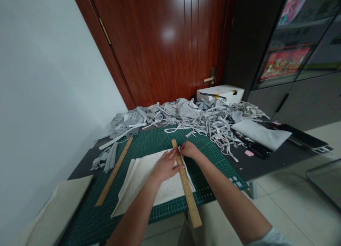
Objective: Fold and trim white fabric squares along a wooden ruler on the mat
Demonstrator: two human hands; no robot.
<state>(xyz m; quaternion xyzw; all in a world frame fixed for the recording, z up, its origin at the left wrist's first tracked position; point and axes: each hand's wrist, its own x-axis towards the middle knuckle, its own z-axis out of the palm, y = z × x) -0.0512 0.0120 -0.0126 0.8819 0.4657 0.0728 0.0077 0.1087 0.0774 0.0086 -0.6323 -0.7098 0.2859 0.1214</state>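
Observation:
A folded cream cloth [146, 182] lies on the green cutting mat [149, 146]. Along the cloth's right side runs a wooden ruler [190, 200], its near end jutting past the mat's front edge. My left hand [165, 166] presses down with stretched fingers, its fingertips on the ruler and its palm over the cloth. Close by the ruler's far end, my right hand [188, 149] is closed at the cloth's far right corner. Whatever its fingers may hold is too small or hidden to make out.
A second wooden ruler [114, 175] lies to the left, beside a stack of cream fabric [58, 203]. Grey fabric scraps [183, 113] heap across the back, before a white box [221, 93]. At right are a grey cloth piece [261, 132] and a dark flat device [301, 136].

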